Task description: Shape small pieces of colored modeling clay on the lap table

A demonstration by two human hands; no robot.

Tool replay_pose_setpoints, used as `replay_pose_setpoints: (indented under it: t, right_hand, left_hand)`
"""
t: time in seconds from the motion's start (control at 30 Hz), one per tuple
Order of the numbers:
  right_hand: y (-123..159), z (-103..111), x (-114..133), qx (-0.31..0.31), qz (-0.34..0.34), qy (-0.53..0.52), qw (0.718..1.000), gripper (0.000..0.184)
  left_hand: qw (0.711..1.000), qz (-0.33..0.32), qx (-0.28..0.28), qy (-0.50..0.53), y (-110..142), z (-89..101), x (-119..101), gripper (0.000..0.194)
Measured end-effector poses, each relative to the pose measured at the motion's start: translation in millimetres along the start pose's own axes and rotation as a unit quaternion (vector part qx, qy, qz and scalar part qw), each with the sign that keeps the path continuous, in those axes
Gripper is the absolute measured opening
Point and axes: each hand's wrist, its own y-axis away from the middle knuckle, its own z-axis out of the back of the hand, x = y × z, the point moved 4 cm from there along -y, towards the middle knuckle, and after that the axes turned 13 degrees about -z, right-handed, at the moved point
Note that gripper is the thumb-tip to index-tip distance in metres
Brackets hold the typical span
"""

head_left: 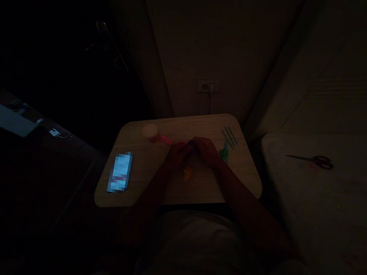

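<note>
The scene is very dark. Over the middle of a small wooden table (148, 174), my left hand (176, 154) and my right hand (205, 150) meet with fingers closed together. A small dark purple or blue bit shows between them, too dim to name. Just in front of the hands lies a small orange piece (187, 173). A red piece sits by the left fingers, and a pink strip (166, 139) lies beyond them. Right of my right hand are a green crumpled piece (224, 153) and several thin green sticks (229, 137).
A pale round tub (151, 132) stands at the table's back left. A lit phone (120, 172) lies at the left front. Scissors (321, 162) rest on a pale surface at right. A wall socket (208, 86) with a plugged cord is behind the table.
</note>
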Motion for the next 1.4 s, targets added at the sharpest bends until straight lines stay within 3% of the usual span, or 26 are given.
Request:
replay_pose_setpoints:
  t: [0.2, 0.37, 0.57, 0.73, 0.93, 1.23, 1.4]
  right_hand:
    - [-7.0, 6.0, -11.1, -0.044, -0.017, -0.062, 0.997, 0.046]
    - [-1.5, 2.2, -1.4, 0.024, 0.024, -0.069, 0.997, 0.049]
    - [2.7, -2.8, 3.9, 0.056, 0.029, -0.045, 0.997, 0.040]
    - [-0.1, -1.4, 2.3, 0.037, 0.029, -0.024, 0.999, 0.035]
    - [0.2, 1.2, 2.7, 0.003, 0.029, -0.026, 0.999, 0.034]
    - [3.1, -5.0, 2.1, 0.058, 0.031, -0.004, 0.998, 0.035]
    - [-0.1, -2.5, -0.7, 0.047, 0.025, -0.021, 0.998, 0.036]
  left_hand:
    - [1.000, -0.011, 0.012, 0.014, -0.7, -0.5, 0.4, 0.043]
    - [0.999, -0.003, 0.016, -0.031, -0.6, 0.8, 11.3, 0.033]
    - [0.999, 0.006, 0.034, -0.011, 1.4, 0.7, 16.2, 0.018]
    - [1.000, -0.004, 0.001, 0.009, 0.6, 0.7, 13.8, 0.030]
    - [0.997, 0.014, 0.048, -0.060, 0.3, -4.6, 13.0, 0.033]
    - [0.996, -0.003, 0.071, -0.045, 1.8, -2.4, 18.1, 0.033]
    - [0.994, 0.001, 0.095, -0.048, 0.6, -3.2, 10.6, 0.039]
